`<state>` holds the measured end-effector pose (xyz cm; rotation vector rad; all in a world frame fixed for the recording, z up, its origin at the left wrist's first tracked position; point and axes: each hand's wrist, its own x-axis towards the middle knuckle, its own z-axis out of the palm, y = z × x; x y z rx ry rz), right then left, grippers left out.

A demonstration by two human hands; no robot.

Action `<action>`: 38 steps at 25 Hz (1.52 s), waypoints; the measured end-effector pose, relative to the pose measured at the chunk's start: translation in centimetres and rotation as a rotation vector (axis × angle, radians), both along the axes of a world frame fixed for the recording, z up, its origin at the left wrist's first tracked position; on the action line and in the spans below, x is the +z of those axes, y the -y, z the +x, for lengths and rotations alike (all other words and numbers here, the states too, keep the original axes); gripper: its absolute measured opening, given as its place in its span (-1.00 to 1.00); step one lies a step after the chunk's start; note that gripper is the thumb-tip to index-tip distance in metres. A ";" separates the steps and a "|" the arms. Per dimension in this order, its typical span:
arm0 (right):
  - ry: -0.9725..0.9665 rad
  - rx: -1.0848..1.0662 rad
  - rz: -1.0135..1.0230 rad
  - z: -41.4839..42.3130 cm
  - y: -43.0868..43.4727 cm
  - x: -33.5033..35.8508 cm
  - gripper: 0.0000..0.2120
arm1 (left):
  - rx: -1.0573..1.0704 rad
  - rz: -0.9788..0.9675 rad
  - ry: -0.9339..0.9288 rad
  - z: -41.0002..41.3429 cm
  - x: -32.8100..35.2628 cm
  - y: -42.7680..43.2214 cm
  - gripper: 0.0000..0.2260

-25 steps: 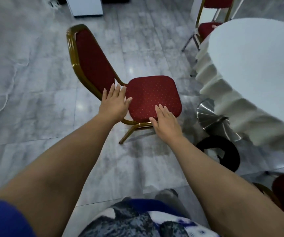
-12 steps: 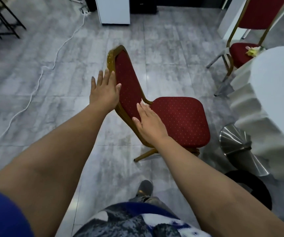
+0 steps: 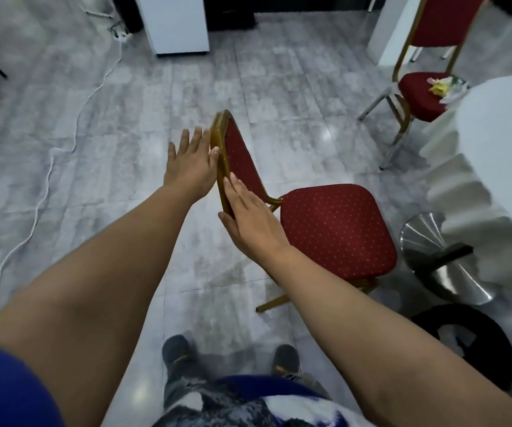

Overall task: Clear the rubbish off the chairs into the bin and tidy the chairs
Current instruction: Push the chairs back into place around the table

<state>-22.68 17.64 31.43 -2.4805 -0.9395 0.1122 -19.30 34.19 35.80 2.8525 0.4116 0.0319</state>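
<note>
Both hands are flat and open here, nothing actually gripped: the left hand [image 3: 191,163] lies on the outer side of the near chair [image 3: 335,229] backrest, thumb just touching the gold frame, and the right hand [image 3: 248,215] presses its palm on the padded side, so the backrest is basically sandwiched between two palms. That's where I'd guess it goes wrong: with no fingers wrapped round the frame, a push or turn could let the chair slip out, tip on its legs, or scrape over the shiny tiled floor [image 3: 279,87]. Swing it toward 3 o'clock and the seat looks likely to knock the steel table base [image 3: 442,257] or snag the white tablecloth [image 3: 476,192] hanging near it. The white cable [image 3: 73,140] snaking along at 10 o'clock is a trip risk if the person steps back that way. Count-wise: two red chairs, the near one with a clear seat, and the far chair [image 3: 421,90] at 2 o'clock, which has one little pile of rubbish [image 3: 444,86] on its seat, up against the table edge. One round table, one black ring-shaped thing [image 3: 467,346] at 4 o'clock that might be the bin, can't tell for sure.
</note>
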 end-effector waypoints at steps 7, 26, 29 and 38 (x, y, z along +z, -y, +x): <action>0.079 -0.252 -0.075 0.8 -5.5 0.3 -0.42 | -0.279 -0.057 -0.052 4.3 -0.4 -5.1 -0.50; 0.271 -0.472 -0.212 2.6 -4.4 -0.7 -0.47 | -0.536 -0.326 0.010 9.2 -2.2 -3.6 -0.49; 0.268 -0.502 -0.209 3.6 -2.3 -0.9 -0.48 | -0.548 -0.370 0.013 10.4 -2.4 -1.5 -0.49; 0.263 -0.584 -0.179 9.5 5.5 -1.7 -0.48 | -0.608 -0.396 -0.017 17.2 -2.5 6.9 -0.48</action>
